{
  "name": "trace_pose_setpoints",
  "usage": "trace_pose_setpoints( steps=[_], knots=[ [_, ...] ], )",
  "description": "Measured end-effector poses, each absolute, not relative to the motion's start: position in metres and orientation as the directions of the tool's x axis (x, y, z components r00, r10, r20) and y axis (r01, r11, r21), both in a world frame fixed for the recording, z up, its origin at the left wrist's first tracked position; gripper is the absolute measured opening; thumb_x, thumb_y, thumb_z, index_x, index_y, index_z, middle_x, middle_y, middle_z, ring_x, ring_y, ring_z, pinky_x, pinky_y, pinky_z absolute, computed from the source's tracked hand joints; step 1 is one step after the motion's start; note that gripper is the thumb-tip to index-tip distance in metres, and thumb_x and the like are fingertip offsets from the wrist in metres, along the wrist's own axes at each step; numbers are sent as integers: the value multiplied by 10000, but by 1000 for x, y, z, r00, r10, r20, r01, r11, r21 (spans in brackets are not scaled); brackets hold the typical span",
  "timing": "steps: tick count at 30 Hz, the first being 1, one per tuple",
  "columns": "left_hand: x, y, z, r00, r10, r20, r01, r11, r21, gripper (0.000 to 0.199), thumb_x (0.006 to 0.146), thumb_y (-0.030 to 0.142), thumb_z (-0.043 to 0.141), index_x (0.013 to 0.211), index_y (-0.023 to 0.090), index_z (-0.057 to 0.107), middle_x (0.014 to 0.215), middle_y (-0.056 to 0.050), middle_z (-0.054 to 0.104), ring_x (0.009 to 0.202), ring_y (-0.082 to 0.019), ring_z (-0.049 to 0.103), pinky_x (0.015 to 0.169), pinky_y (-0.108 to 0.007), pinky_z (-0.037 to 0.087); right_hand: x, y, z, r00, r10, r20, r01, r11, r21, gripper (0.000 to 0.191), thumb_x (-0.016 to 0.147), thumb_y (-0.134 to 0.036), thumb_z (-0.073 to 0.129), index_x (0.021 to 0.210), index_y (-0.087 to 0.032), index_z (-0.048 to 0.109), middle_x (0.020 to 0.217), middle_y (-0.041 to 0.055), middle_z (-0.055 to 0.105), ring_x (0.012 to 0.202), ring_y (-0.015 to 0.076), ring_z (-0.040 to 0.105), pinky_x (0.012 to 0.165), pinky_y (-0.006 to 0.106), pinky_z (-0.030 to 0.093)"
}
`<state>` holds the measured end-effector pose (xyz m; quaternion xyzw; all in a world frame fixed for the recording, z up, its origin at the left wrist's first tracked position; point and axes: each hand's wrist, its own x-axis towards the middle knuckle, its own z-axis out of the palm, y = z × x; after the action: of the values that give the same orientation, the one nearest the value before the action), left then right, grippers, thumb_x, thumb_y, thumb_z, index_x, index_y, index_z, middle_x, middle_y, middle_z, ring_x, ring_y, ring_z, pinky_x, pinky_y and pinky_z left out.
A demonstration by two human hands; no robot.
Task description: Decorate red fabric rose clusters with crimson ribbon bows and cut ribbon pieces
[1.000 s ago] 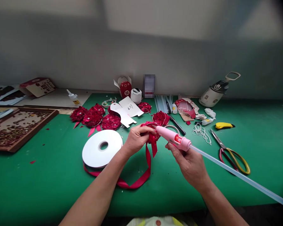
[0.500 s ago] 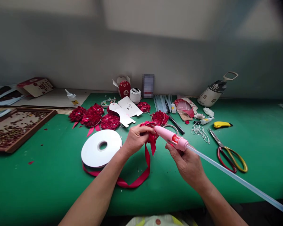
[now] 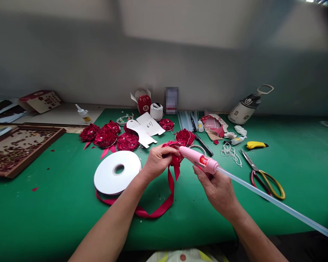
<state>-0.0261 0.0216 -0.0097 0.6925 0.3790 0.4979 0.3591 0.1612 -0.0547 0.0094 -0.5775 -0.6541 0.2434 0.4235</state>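
My left hand (image 3: 159,160) is closed on a red ribbon flower (image 3: 177,161), fingers pinching its edge. From the flower a red ribbon (image 3: 164,208) loops down to the white spool (image 3: 105,174) beside my left forearm. My right hand (image 3: 218,189) grips a pink hot glue gun (image 3: 199,160), its handle mostly hidden by the palm. The gun's nozzle meets the flower close to my left fingertips. A long clear glue stick (image 3: 273,202) sticks out of its back end. Behind lie more red ribbon flowers (image 3: 106,134) and a cut white card (image 3: 147,127).
To the right are scissors (image 3: 262,174), a yellow cutter (image 3: 256,145), white cord (image 3: 231,153) and a tilted bottle (image 3: 243,109). A wooden tray (image 3: 38,160) of small dark red pieces stands left. Spare glue sticks (image 3: 185,120) and a thread spool (image 3: 156,111) sit at the back.
Both hands, the flower and the nozzle stay nearly where they were. The glue stick's far end sits slightly higher, and the view has shifted a little.
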Motion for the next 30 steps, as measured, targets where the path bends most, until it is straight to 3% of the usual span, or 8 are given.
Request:
trace_pose_setpoints(
  steps=[12,18,30],
  knots=[
    [-27,23,-12,221,888,404,153,-441,885,319,693,-22,486,795,167,721,834,-31,700,739,-139,657,677,-235,545,163,-53,6,-15,953,302,491,271,-828,174,871,-325,555,968,-182,576,744,14,525,578,120,459,500,241,400],
    [-28,23,-12,219,899,379,148,-414,898,306,695,1,485,807,158,723,859,-52,693,763,-157,655,680,-249,541,166,-52,5,4,947,322,485,279,-829,139,875,-308,554,942,-187,564,680,-18,465,541,106,401,503,237,392],
    [-27,22,-11,209,908,363,166,-399,902,320,681,-14,481,792,162,723,827,-36,691,723,-139,649,651,-228,535,165,-51,5,4,941,339,509,290,-810,143,875,-311,553,950,-189,566,742,2,510,598,119,454,557,248,417]
  ],
)
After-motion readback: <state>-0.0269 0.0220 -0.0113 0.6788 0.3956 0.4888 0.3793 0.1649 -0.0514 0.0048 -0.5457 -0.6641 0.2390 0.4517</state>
